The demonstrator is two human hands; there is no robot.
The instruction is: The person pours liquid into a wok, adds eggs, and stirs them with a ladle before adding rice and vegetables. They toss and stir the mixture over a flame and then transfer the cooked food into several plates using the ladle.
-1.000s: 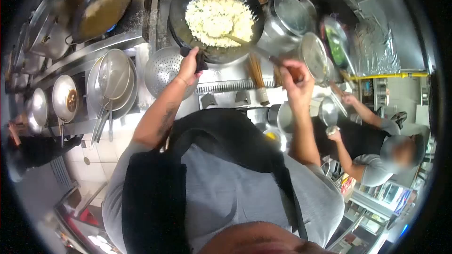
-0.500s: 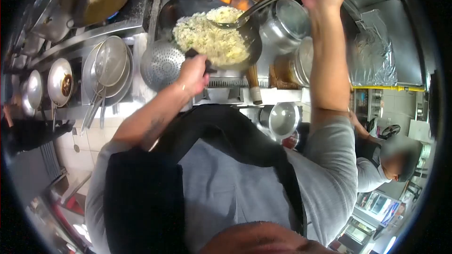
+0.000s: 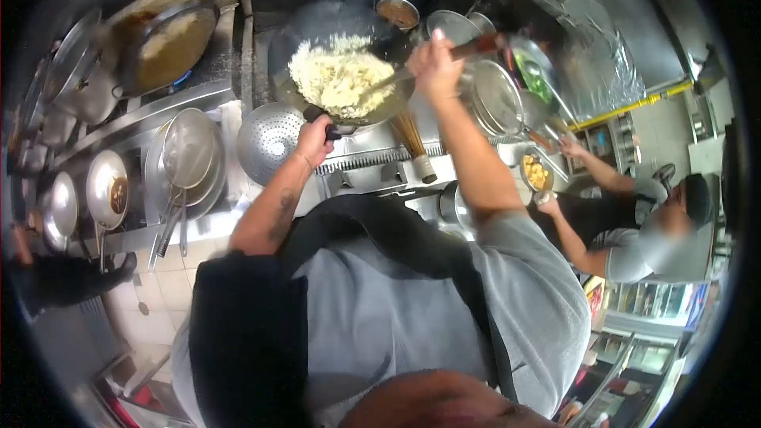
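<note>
A dark wok (image 3: pixel 392 105) holds pale fried rice (image 3: pixel 337 75) over the stove. At its near left rim, my left hand (image 3: pixel 315 143) is closed around the black-covered handle. My right hand (image 3: pixel 434 70) grips a long-handled ladle (image 3: pixel 403 76) whose brown handle end points up to the right. The ladle's bowl is down in the rice and mostly hidden, blurred by motion.
A perforated strainer (image 3: pixel 269 143) sits left of the wok, and a bamboo brush (image 3: pixel 412 147) lies at the near right. Sieves (image 3: pixel 497 95) stand farther right. Beside me, a co-worker (image 3: pixel 626 226) holds a pan of yellow chunks (image 3: pixel 536 173).
My right hand has come down and left, and the ladle, earlier raised full of rice, is now in the wok. The orange flame behind the wok no longer shows. The co-worker appears closer.
</note>
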